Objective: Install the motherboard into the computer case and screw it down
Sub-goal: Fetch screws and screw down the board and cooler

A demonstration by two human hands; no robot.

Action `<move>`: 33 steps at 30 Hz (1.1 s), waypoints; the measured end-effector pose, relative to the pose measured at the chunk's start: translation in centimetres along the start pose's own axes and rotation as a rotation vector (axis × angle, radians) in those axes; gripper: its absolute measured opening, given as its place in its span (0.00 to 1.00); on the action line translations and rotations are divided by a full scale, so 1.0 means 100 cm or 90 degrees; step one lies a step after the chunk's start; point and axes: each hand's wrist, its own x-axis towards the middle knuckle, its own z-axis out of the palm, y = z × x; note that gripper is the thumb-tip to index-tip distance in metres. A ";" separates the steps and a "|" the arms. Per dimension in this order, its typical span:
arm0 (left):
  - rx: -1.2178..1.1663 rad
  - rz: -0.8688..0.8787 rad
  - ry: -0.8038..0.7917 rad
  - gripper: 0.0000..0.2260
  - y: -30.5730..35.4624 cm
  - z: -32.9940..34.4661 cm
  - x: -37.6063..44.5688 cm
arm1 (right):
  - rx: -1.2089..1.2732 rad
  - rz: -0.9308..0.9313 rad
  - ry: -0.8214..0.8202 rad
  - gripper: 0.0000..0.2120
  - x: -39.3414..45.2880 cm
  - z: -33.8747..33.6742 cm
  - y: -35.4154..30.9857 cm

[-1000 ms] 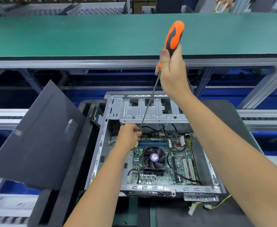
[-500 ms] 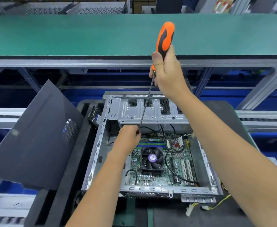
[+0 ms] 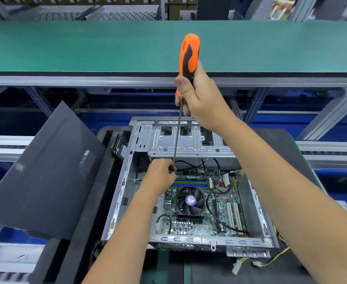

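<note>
Desk (image 3: 86, 253): dark mat under the open case (image 3: 125, 181) (panel (image 3: 45, 181) leaning left).
Room: green conveyor (image 3: 86, 46) ahead.
Right hand (image 3: 201, 99): my grip on the screwdriver (image 3: 189, 56).
Left hand (image 3: 161, 175): pinching its tip over the motherboard (image 3: 221, 212).

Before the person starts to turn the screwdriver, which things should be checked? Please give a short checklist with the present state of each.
1. Right hand grips the orange handle of the screwdriver: ok.
2. Left hand pinches the lower end of the shaft near the tip to steady it: ok.
3. Tip seated in a screw head: cannot tell, the left hand hides it.
4. Motherboard lies flat inside the case: ok.
5. Black cable kept away from the tip: cannot tell, one cable runs close by the left hand.
6. Shaft upright over the board: not ok, it leans slightly.
</note>
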 end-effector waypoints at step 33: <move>-0.222 0.020 0.251 0.13 -0.011 -0.021 0.014 | 0.052 -0.051 0.038 0.06 0.052 -0.001 -0.032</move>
